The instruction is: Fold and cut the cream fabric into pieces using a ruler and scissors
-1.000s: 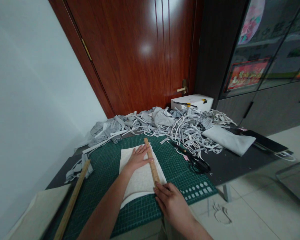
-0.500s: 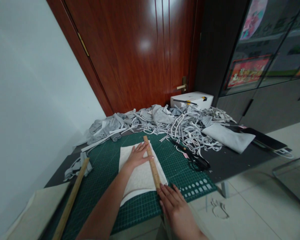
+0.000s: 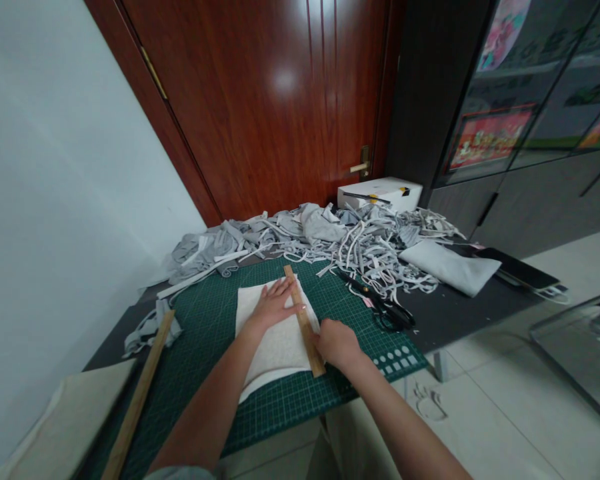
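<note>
A white piece of cloth (image 3: 275,343) lies on the green cutting mat (image 3: 210,293), with a wooden ruler (image 3: 306,327) slanting along its right side. My left hand (image 3: 274,307) is flat, its fingers spread over the cloth's upper part, with fingertips and thumb pressing on the ruler. Close against the ruler's right edge, my right hand (image 3: 337,341) is closed, knuckles up, over the cloth's right border. Its curled fingers hide whatever may be inside them. Black scissors (image 3: 393,313) rest on the mat to the right of that hand.
Grey and white fabric scraps (image 3: 320,227) heap along the back, before a white box (image 3: 380,192). A second wooden ruler (image 3: 143,393) and folded cream cloth (image 3: 75,413) lie at left. At right are a pale grey cloth (image 3: 453,267) and a black phone-like device (image 3: 517,268).
My right hand has moved up from the ruler's lower end to its right edge, and its flat fingers have curled shut. The left hand stays on the cloth and ruler.
</note>
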Available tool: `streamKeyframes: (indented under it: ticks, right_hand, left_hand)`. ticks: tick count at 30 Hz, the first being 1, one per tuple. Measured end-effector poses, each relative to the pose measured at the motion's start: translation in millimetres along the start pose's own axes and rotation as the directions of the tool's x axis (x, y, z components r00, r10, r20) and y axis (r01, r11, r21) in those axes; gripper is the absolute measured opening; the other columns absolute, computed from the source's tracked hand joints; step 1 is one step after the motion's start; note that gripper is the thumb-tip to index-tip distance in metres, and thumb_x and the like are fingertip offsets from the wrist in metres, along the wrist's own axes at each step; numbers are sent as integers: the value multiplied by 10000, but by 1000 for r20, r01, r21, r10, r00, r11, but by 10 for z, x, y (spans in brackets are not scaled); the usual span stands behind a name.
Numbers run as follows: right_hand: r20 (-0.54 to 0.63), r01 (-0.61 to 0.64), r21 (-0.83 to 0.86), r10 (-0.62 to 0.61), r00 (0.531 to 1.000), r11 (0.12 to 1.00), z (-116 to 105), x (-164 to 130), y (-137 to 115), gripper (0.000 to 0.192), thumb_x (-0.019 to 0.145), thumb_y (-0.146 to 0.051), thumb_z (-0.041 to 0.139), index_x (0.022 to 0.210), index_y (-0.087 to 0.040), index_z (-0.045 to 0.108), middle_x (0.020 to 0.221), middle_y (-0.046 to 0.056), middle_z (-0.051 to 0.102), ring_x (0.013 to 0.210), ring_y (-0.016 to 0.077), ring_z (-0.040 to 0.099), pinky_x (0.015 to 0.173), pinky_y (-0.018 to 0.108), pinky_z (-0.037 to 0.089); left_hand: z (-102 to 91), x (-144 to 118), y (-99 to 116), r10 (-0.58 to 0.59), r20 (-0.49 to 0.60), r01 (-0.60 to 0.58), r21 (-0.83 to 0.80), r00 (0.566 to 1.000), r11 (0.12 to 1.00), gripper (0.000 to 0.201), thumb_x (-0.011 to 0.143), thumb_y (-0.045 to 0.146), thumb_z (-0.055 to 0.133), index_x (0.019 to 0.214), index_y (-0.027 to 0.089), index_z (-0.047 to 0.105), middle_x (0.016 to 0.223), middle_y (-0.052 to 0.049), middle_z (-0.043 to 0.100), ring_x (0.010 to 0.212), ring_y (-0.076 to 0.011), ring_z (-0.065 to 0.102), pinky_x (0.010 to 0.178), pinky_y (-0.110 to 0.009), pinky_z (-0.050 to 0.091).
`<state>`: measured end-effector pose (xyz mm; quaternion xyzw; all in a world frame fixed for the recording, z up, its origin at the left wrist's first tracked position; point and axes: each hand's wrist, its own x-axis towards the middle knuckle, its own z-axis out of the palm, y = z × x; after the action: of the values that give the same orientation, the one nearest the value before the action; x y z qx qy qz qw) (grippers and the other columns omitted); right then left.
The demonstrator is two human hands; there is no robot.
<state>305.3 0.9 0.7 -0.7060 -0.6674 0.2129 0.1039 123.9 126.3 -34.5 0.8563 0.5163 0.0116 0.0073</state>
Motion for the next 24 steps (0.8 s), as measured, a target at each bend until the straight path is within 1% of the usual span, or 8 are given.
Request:
streamKeyframes:
  ticks: [4,8,11,13,16,18,20,24]
  right_hand:
    - [51,48,79,-53,997,996,29,65,36,260,778,-343,622,842,-107,710,908,201,723,897,308,683,708,331,480]
    - [15,59,181,-63,998,982,38,23,109,82,690,-191,658,760,-165,692,850,111,735,852,245,682,681,268,449]
    - [-30,45,278,-38,999,959,59,-10,140,177,697,-79,582,823,-165,670,878,82,728,855,193,673,691,233,437]
    - [-29,27,355,-17,999,934,88,-18,161,277,702,-49,554,948,-141,645,893,84,723,813,171,676,664,217,445]
    - [38,-16,471,-2,999,882,142,-12,191,475,699,-96,610,1170,-82,543,874,94,720,632,153,671,537,211,456]
    - [93,-45,534,-5,996,844,175,-7,205,567,688,-148,663,1223,-62,499,836,91,718,540,151,649,454,213,446]
    - [135,-68,586,-14,991,808,198,-10,215,473,698,-174,672,1141,-64,551,747,64,707,503,148,632,404,204,431]
    - [193,-104,659,-34,981,745,226,-61,233,75,761,-161,615,818,-115,599,556,-9,630,458,114,596,364,165,411]
  left_hand:
    - [1,3,-1,6,2,-6,9,1000,1000,756,870,696,342,1494,314,152,1568,-26,150,1432,-283,109,1111,-542,105]
    - [3,9,-7,10,-1,-10,4,1000,1000,765,871,704,318,1497,302,142,1566,-28,161,1430,-284,120,1105,-556,117]
    - [3,10,-11,13,-3,-13,0,1000,1000,773,873,707,299,1500,286,134,1567,-29,152,1430,-280,121,1106,-559,111]
    - [4,11,-15,14,-1,-14,-2,1000,1000,775,873,706,300,1500,283,131,1567,-29,148,1431,-277,119,1109,-555,107]
    - [6,16,-21,13,6,-13,-3,1000,1000,766,877,699,302,1500,288,131,1569,-27,141,1432,-276,114,1110,-550,108]
    - [7,20,-23,10,9,-10,-3,1000,1000,761,881,694,299,1501,287,127,1570,-29,134,1433,-276,110,1109,-551,107]
    - [5,21,-23,7,11,-7,-3,1000,1000,756,884,690,297,1501,288,125,1570,-31,134,1433,-275,110,1109,-548,108]
    - [-3,12,-15,5,9,-5,-1,1000,1000,746,887,683,299,1500,298,118,1569,-26,144,1433,-272,111,1110,-548,108]
